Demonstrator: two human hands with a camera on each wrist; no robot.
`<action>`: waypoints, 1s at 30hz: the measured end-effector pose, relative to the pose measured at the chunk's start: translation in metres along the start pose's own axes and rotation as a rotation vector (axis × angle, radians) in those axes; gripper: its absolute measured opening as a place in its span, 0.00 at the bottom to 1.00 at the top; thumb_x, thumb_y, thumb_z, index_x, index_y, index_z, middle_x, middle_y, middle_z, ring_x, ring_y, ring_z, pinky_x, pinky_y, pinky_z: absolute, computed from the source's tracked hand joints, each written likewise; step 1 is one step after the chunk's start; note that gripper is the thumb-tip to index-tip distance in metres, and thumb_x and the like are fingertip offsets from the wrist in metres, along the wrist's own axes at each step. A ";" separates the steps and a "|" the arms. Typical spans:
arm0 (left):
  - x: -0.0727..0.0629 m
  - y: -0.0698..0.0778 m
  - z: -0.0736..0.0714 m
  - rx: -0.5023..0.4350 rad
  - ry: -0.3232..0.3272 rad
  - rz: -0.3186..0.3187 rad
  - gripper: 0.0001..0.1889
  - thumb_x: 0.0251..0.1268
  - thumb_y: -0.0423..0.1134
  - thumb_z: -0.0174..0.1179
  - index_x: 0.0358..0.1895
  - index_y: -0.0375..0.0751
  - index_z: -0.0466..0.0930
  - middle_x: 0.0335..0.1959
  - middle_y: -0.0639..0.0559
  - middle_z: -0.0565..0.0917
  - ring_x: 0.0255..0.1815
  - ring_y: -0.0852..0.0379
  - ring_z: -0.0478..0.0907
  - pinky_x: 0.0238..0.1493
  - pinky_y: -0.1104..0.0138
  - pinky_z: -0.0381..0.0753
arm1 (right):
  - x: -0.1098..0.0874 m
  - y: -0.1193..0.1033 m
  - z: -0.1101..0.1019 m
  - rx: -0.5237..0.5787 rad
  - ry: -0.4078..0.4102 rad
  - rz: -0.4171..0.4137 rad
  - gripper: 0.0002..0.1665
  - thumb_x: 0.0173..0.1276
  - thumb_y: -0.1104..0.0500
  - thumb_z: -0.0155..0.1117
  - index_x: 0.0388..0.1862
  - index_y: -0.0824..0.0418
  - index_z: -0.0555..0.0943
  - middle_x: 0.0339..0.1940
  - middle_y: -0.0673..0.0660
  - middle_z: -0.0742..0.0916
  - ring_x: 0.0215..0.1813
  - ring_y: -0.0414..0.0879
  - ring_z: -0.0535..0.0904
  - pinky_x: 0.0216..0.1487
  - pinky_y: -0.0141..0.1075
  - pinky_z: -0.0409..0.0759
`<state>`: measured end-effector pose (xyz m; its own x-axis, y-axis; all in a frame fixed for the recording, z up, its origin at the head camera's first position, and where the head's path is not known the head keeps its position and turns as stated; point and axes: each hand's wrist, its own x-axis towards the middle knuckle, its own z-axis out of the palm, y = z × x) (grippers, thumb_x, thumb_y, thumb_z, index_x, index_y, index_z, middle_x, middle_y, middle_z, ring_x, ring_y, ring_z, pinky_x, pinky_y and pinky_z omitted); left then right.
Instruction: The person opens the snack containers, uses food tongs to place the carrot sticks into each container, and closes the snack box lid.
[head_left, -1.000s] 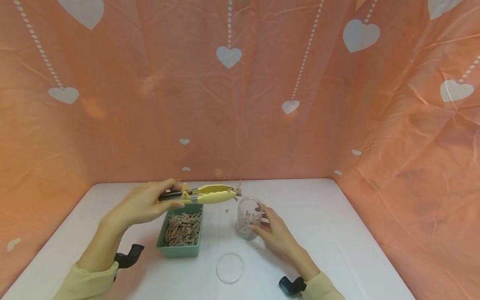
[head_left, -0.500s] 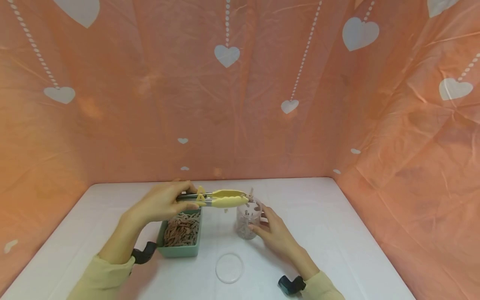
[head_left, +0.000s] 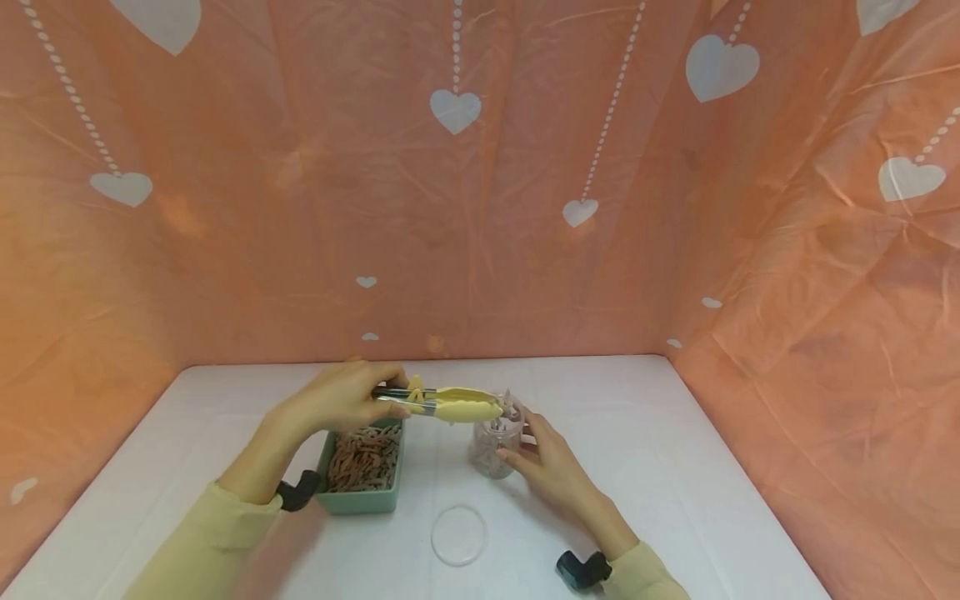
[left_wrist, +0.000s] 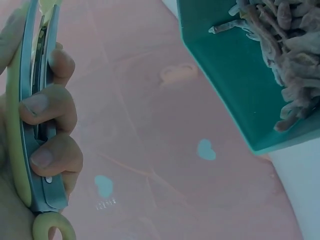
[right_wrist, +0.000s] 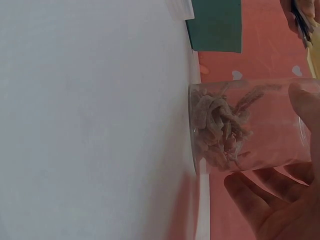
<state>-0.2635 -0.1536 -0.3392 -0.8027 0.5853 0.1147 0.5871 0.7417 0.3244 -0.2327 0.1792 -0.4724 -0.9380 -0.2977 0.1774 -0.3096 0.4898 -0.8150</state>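
Observation:
In the head view my left hand (head_left: 337,402) grips yellow-tipped metal tongs (head_left: 467,408). Their tips are at the mouth of a clear jar (head_left: 489,460), with a few thin brownish pieces between them. Around the jar's right side curl the thumb and fingers of my right hand (head_left: 555,462), holding it upright on the table. Dried, twig-like pieces (right_wrist: 220,125) fill the lower part of the jar in the right wrist view. Left of it stands a green rectangular container (head_left: 358,503) with many similar pieces (head_left: 366,462), partly beneath my left hand.
A clear round ring-like lid (head_left: 459,535) lies on the white table (head_left: 615,417), in front of the jar. Orange cloth (head_left: 480,250) with pale hearts stands behind the table and along both sides.
My left hand has moved right and slightly down with the tongs, bringing their tips from left of the jar to its mouth. My right hand and the jar have stayed in place.

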 end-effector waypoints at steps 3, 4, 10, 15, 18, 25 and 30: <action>0.006 0.001 -0.002 0.014 -0.027 0.011 0.13 0.66 0.55 0.71 0.45 0.55 0.83 0.36 0.66 0.85 0.29 0.63 0.73 0.33 0.61 0.71 | 0.000 0.000 0.000 0.003 0.002 -0.003 0.48 0.74 0.49 0.70 0.85 0.56 0.58 0.76 0.62 0.73 0.69 0.60 0.78 0.64 0.43 0.79; 0.008 0.002 -0.003 0.019 -0.038 0.014 0.13 0.67 0.56 0.70 0.45 0.55 0.83 0.36 0.66 0.85 0.30 0.63 0.74 0.33 0.61 0.71 | 0.000 -0.001 0.000 0.006 0.003 -0.003 0.48 0.74 0.49 0.70 0.85 0.56 0.58 0.75 0.63 0.73 0.69 0.60 0.78 0.64 0.43 0.79; 0.017 0.006 -0.010 0.040 -0.093 0.005 0.15 0.67 0.57 0.69 0.46 0.54 0.83 0.40 0.62 0.87 0.35 0.62 0.78 0.38 0.56 0.77 | 0.000 -0.002 0.000 0.014 0.002 0.000 0.47 0.74 0.50 0.70 0.84 0.57 0.58 0.74 0.62 0.74 0.70 0.59 0.77 0.64 0.43 0.79; 0.020 0.007 -0.011 0.036 -0.112 0.000 0.15 0.67 0.57 0.69 0.47 0.53 0.83 0.42 0.60 0.87 0.37 0.61 0.80 0.40 0.55 0.78 | 0.000 -0.002 0.001 0.004 0.005 -0.001 0.47 0.74 0.50 0.70 0.84 0.56 0.58 0.74 0.60 0.74 0.71 0.59 0.76 0.64 0.44 0.79; 0.020 0.007 -0.011 0.040 -0.115 -0.003 0.16 0.67 0.58 0.69 0.47 0.53 0.83 0.43 0.60 0.87 0.38 0.61 0.79 0.40 0.55 0.78 | 0.000 -0.002 0.001 -0.001 0.007 0.001 0.47 0.74 0.50 0.70 0.84 0.56 0.59 0.75 0.60 0.74 0.71 0.58 0.76 0.64 0.43 0.79; 0.019 0.008 -0.012 0.055 -0.109 -0.001 0.16 0.67 0.58 0.69 0.47 0.53 0.83 0.43 0.60 0.87 0.40 0.61 0.80 0.43 0.52 0.79 | 0.001 -0.002 0.001 -0.003 0.007 0.002 0.47 0.74 0.49 0.70 0.84 0.55 0.59 0.76 0.60 0.73 0.71 0.58 0.76 0.64 0.45 0.79; 0.018 0.009 -0.011 0.047 -0.110 -0.006 0.15 0.67 0.56 0.70 0.47 0.54 0.83 0.41 0.62 0.86 0.39 0.61 0.79 0.42 0.53 0.77 | 0.000 -0.001 0.000 -0.009 -0.004 -0.006 0.47 0.74 0.48 0.70 0.84 0.56 0.58 0.76 0.61 0.73 0.71 0.59 0.76 0.64 0.45 0.79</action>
<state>-0.2741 -0.1404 -0.3238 -0.7914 0.6112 0.0080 0.5885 0.7583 0.2805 -0.2326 0.1785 -0.4714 -0.9356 -0.3037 0.1800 -0.3165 0.4955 -0.8089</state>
